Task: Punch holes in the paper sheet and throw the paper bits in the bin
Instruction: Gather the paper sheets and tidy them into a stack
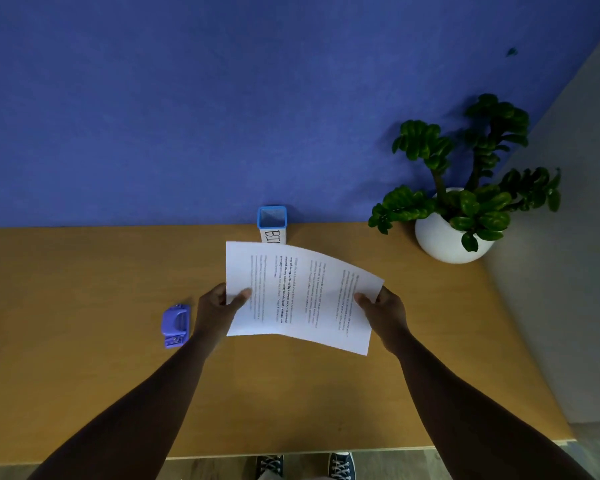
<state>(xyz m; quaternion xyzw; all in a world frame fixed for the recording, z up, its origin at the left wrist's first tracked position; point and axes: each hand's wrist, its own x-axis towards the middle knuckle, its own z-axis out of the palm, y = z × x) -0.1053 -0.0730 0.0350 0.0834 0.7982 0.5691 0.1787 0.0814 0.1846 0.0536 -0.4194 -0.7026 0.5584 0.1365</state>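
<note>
Above the middle of the surface [84, 393], the sheet [302, 296] is held up by both hands — the left hand [219, 308] pinches its left edge, thumb on top, and the right hand [383, 313] pinches the right edge the same way, so each grip is closed on the paper. It bows slightly, with a soft crease running down near the middle, and appears to be lifted clear of the wood rather than lying flat. No holes can be seen in it, so the task looks to be at its start: the sheet is in hand, the punching not yet done. The punch [175, 326], a small purple one, sits on the surface just left of the left hand, untouched. The next move probably calls for freeing one hand — likely the left, being nearest — to take the punch, then sliding an edge of the sheet squarely into its slot before pressing. The bin [272, 223], a small blue-rimmed box at the back against the blue wall, stands just behind the sheet's top edge; its white label reads "BI", the rest hidden by the paper. Printed text covers the sheet, with some bold lines, too blurred to read. A plant [465, 188] in a white pot stands well to the right.
</note>
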